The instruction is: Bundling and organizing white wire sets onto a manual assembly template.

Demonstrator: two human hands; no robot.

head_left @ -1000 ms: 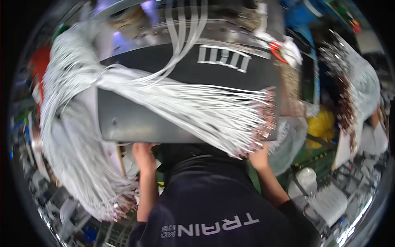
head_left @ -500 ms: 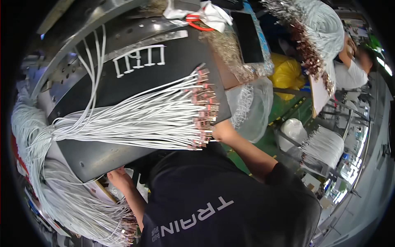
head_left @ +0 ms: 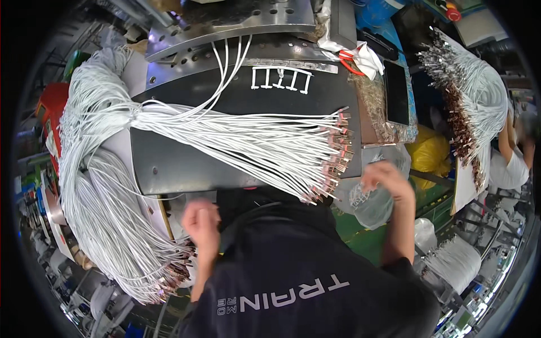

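Note:
A fan of white cables (head_left: 248,132) lies across the black work plate (head_left: 169,169), its copper-coloured and pink connector ends (head_left: 336,158) pointing right. My left hand (head_left: 201,218) is raised just off the plate's front edge, fingers curled in and somewhat blurred, with nothing visible in them. My right hand (head_left: 386,177) hangs in the air to the right of the connector ends, fingers bent but apart, holding nothing I can see. Both hands are clear of the cables. A small white plastic frame with several prongs (head_left: 280,79) lies on the plate behind the fan.
A thick bundle of white cables (head_left: 107,186) drapes over the left side. Behind the plate stands a perforated metal fixture (head_left: 236,22). Back right are red-handled scissors (head_left: 350,63), a dark phone-like slab (head_left: 397,93) and a yellow bag (head_left: 429,155). Another person (head_left: 510,163) works at far right.
Both hands have come away from the plate's edge and lifted into the air; the right was beneath the connector ends. The view has turned, so the plate sits further right and more level.

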